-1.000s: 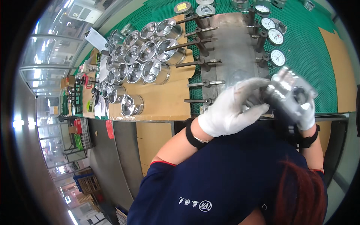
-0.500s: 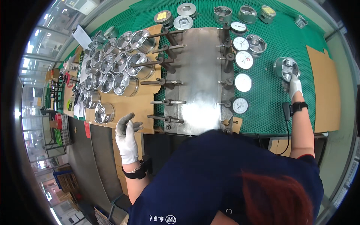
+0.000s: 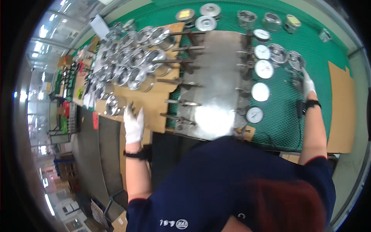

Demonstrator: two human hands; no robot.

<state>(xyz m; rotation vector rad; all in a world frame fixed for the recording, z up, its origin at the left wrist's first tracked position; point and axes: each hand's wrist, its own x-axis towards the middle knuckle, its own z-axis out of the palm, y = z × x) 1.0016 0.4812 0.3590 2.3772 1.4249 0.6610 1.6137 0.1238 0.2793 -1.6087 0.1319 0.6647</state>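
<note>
My left hand [image 3: 134,125], in a white glove with grey fingertips, is open beside a silver metal piston [image 3: 113,105] at the near edge of the cardboard. Its thumb stands apart from the fingers, and any contact with the piston is blurred. On the green mat at the right, my gloved right hand [image 3: 308,84] is at the near side of another piston [image 3: 295,60]. The fingers look spread and not wrapped round it; the thumb reaches its near edge. That piston stands close beside a similar piston [image 3: 278,53].
Several pistons crowd the cardboard sheet [image 3: 154,112] on the left. A steel plate [image 3: 214,77] with clamp-like rods lies in the middle, and dial gauges [image 3: 260,92] line its right side. More pistons [image 3: 247,19] stand at the back. Another cardboard sheet [image 3: 340,112] leans at the right.
The right-hand piston has moved away from me, up beside the similar piston, and my right hand appears to have loosened from it. My left hand has moved forward to the near piston. The view has shifted.
</note>
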